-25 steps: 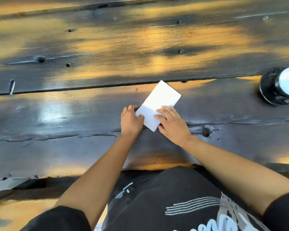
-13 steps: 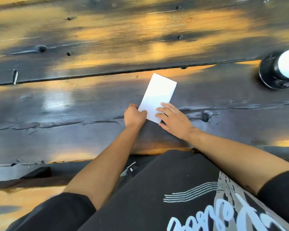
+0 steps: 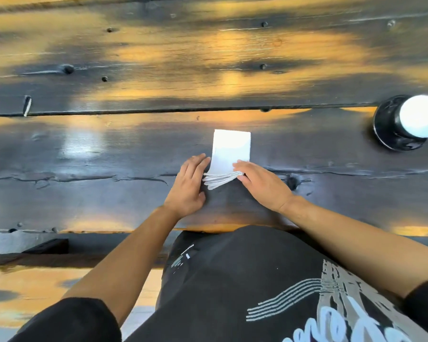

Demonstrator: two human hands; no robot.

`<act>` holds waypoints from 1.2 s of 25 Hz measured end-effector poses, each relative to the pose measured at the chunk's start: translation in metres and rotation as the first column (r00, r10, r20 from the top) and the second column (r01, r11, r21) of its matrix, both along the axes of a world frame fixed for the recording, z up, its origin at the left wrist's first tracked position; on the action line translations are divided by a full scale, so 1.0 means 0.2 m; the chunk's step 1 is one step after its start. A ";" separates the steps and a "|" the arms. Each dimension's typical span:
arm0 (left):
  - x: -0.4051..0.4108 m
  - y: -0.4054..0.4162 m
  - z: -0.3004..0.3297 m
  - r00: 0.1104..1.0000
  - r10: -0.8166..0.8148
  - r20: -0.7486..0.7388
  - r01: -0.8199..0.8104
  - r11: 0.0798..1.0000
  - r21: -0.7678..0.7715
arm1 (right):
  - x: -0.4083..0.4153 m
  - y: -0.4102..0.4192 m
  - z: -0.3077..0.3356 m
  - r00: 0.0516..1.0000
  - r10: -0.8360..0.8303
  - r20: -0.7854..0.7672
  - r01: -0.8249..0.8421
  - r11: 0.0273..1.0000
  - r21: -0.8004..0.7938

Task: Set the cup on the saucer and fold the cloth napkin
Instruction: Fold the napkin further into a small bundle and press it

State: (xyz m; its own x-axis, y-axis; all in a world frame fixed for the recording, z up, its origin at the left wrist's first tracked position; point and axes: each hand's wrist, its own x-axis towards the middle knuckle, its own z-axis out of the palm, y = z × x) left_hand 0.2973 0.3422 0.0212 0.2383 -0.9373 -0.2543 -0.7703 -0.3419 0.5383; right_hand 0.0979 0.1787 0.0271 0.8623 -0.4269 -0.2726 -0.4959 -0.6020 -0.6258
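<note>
A white cloth napkin (image 3: 230, 150), folded into a small upright rectangle of several layers, lies on the dark wooden table (image 3: 109, 156) straight in front of me. My left hand (image 3: 189, 183) lies flat with spread fingers against the napkin's left near edge. My right hand (image 3: 260, 183) presses with its fingers on the napkin's near right corner, where the stacked layers show. At the far right a white cup (image 3: 420, 116) stands on a black saucer (image 3: 387, 124).
The table is made of wide dark planks with a gap (image 3: 134, 112) running across behind the napkin, plus knots and cracks. Its near edge (image 3: 84, 230) runs just below my wrists. My dark printed shirt fills the bottom of the view.
The napkin has turned from a slant to straight up and down. My left hand has opened from a fist to flat fingers beside it; my right hand stays on the near corner.
</note>
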 end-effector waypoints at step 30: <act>-0.12 -0.49 -0.07 0.695 0.619 -0.366 -0.540 0.786 0.302 | 0.12 -0.25 -0.10 0.837 -0.510 -0.201 0.533 0.842 0.082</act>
